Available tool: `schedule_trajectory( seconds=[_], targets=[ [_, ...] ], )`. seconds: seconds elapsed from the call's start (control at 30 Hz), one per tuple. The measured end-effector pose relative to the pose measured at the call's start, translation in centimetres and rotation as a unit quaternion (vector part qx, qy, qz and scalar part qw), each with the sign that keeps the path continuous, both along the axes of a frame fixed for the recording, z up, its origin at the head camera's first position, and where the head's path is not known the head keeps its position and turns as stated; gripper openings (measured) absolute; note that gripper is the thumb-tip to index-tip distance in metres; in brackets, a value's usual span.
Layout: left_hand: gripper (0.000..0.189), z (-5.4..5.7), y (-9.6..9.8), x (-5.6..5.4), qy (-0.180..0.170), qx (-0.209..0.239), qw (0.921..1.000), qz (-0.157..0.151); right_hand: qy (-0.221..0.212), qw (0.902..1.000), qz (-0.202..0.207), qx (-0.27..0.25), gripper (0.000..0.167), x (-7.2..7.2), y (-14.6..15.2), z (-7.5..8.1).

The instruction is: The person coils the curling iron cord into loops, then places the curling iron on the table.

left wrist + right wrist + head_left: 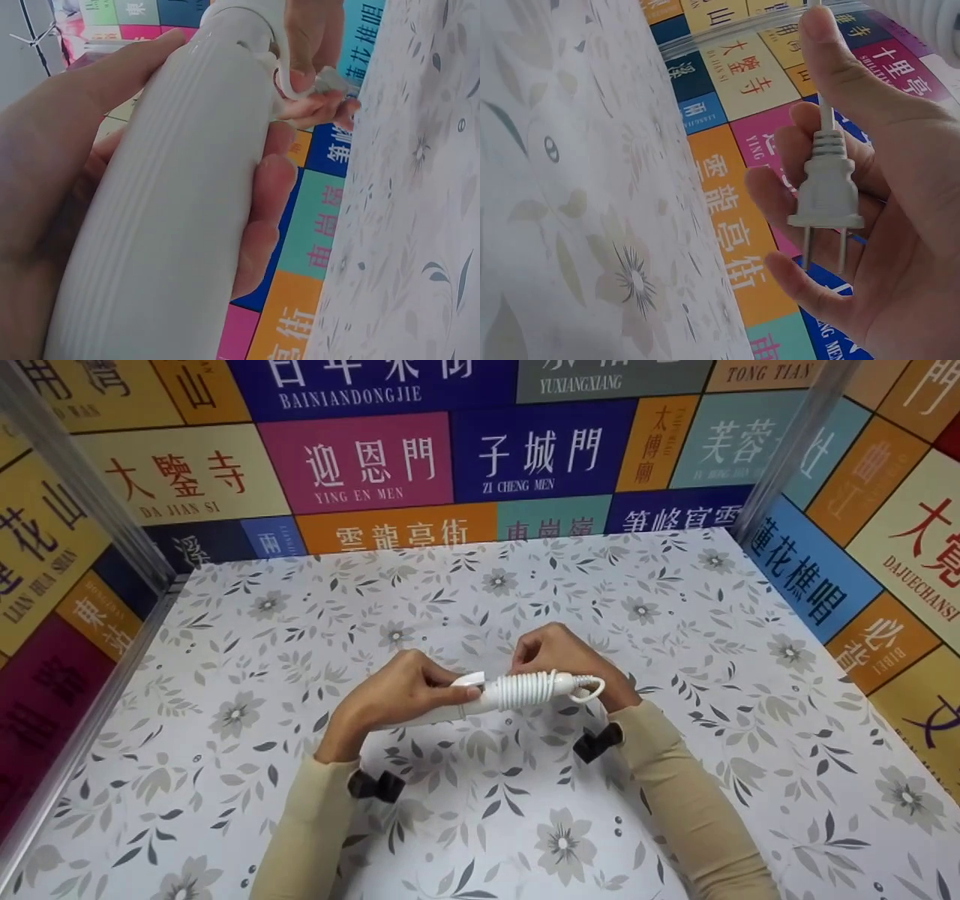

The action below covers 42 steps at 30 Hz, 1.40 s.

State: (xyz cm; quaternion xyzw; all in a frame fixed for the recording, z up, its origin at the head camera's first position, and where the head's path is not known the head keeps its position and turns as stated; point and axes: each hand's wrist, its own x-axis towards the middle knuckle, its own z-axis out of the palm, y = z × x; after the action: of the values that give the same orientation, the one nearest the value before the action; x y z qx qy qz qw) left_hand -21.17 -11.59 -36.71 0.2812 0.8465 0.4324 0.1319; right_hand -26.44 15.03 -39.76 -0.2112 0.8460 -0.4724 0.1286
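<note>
My left hand (397,686) grips a white, rod-shaped corded appliance (491,701), its thumb lying along the near part. Seen from the left wrist, the appliance's smooth body (172,180) has fine lengthwise ridges, with fingers wrapped around its far side. White power cord (525,690) is wound in several tight turns round the right end, and a loop sticks out there. Just behind the coil, my right hand (555,649) pinches the cord's free end between thumb and fingers. A two-pin plug (829,191) hangs from that end, in front of the palm. In the head view the plug is hidden.
Under the hands lies a white tabletop (562,795) with a grey floral print. Colourful panels with lettering (360,465) stand upright along the back and both sides. Black wrist mounts (375,786) sit on both beige sleeves.
</note>
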Motion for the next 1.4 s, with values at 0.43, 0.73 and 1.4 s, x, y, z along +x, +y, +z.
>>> schedule_trajectory(
  seconds=[0.43, 0.73, 1.4],
  targets=[
    [0.029, -0.1, 0.3, 0.2, 0.029, -0.105, 0.994, -0.001, -0.028, 0.9965, 0.075, 0.022, 0.019, -0.6, 0.1, -0.2],
    [0.033, -0.5, 0.6, 0.3, 0.027, -0.145, 0.9884, 0.038, -0.024, 0.9959, 0.072, 0.049, 0.016, 0.0, -0.4, 0.9],
    [0.031, -0.8, 1.1, -0.4, 0.054, -0.112, 0.979, 0.162, -0.031, 0.9984, 0.045, 0.013, 0.028, 2.0, -0.9, 3.4]
  ],
)
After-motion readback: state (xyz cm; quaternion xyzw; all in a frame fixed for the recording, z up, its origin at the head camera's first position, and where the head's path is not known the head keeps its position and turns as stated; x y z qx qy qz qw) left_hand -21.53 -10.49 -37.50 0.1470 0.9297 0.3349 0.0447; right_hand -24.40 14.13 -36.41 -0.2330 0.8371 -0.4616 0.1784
